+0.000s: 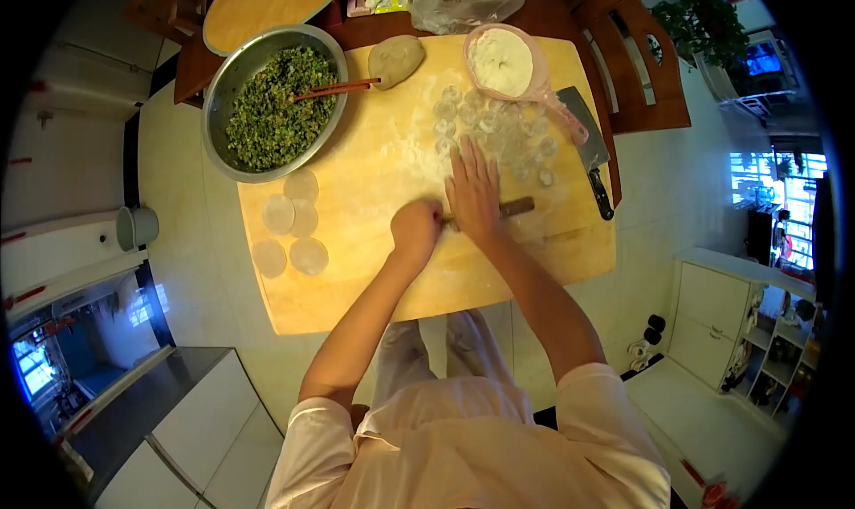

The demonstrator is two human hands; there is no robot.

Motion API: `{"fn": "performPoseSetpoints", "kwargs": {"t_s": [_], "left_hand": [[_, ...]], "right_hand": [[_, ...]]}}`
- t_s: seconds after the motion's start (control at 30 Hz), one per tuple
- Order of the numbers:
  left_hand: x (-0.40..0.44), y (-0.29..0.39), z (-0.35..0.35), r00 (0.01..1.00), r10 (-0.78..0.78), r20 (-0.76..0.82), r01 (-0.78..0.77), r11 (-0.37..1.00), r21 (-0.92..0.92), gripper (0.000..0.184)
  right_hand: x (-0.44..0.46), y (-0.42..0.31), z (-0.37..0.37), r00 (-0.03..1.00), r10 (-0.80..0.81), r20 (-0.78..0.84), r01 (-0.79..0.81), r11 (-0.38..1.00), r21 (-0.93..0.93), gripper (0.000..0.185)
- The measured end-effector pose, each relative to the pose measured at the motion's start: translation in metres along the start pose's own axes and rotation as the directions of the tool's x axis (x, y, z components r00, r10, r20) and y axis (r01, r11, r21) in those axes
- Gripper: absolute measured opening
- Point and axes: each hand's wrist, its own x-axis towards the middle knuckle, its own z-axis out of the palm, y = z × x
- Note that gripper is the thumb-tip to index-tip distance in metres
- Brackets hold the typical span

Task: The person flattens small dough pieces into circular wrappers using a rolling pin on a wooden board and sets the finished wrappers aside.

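Observation:
My right hand (475, 195) lies with its fingers stretched out over a thin wooden rolling pin (518, 207), whose right end sticks out beside it. My left hand (417, 228) is closed at the pin's left side, its fingers curled; what it grips is hidden. Under both is a floured wooden board (356, 277). Small floured dough pieces (489, 122) lie beyond my right hand. Several flat round wrappers (309, 255) rest at the board's left, some overlapping. A lump of dough (396, 61) sits near the far edge.
A steel bowl (214, 108) of green filling with chopsticks (338, 89) stands at the far left. A pink scoop (541, 86) of flour and a cleaver (583, 130) lie at the far right. Behind are a plastic bag (468, 0), a round board (267, 8) and a chair (637, 55).

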Motion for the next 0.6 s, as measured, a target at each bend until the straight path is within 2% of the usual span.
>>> {"fn": "performPoseSetpoints", "kwargs": {"t_s": [0.13, 0.2, 0.23, 0.27, 0.37, 0.4, 0.47, 0.5, 0.53, 0.6], "left_hand": [[0.007, -0.005, -0.006, 0.999, -0.037, -0.003, 0.037, 0.999, -0.018, 0.007], [0.001, -0.016, -0.005, 0.984, -0.178, 0.007, 0.171, 0.938, -0.303, 0.005], [-0.002, -0.027, 0.001, 0.968, -0.247, 0.032, 0.236, 0.868, -0.436, 0.005], [-0.005, -0.044, 0.011, 0.928, -0.325, 0.181, 0.356, 0.637, -0.684, 0.005], [-0.016, -0.053, 0.018, 0.905, -0.251, 0.344, 0.424, 0.461, -0.780, 0.009], [-0.017, -0.066, 0.037, 0.976, -0.137, 0.172, 0.219, 0.680, -0.700, 0.007], [-0.017, -0.027, 0.005, 0.998, -0.042, -0.040, 0.027, 0.943, -0.331, 0.007], [-0.011, -0.008, -0.008, 0.991, 0.040, -0.124, -0.053, 0.994, -0.100, 0.009], [-0.002, -0.003, -0.008, 0.999, -0.036, -0.025, 0.036, 0.999, -0.010, 0.012], [0.005, -0.009, 0.002, 0.999, -0.037, 0.003, 0.037, 0.999, 0.040, 0.011]], "right_hand": [[-0.019, 0.001, 0.000, 0.999, 0.021, 0.029, -0.021, 1.000, 0.020, 0.052], [-0.077, -0.001, -0.018, 0.997, -0.007, 0.072, 0.008, 1.000, -0.020, 0.051], [-0.096, -0.002, -0.025, 0.994, -0.047, 0.101, 0.054, 0.996, -0.070, 0.051], [-0.101, -0.002, -0.027, 0.994, -0.051, 0.093, 0.058, 0.995, -0.085, 0.050], [-0.095, -0.002, -0.021, 0.997, -0.056, 0.045, 0.061, 0.991, -0.120, 0.050], [-0.072, -0.001, -0.014, 0.998, -0.060, 0.017, 0.061, 0.990, -0.130, 0.051], [-0.029, -0.003, -0.003, 0.998, -0.050, -0.023, 0.047, 0.992, -0.119, 0.051], [-0.006, -0.003, -0.001, 0.998, -0.043, -0.040, 0.038, 0.994, -0.102, 0.051], [0.001, -0.005, -0.001, 0.998, -0.028, -0.056, 0.023, 0.996, -0.087, 0.051], [-0.010, -0.003, -0.002, 1.000, -0.015, -0.012, 0.014, 0.997, -0.070, 0.052]]}}
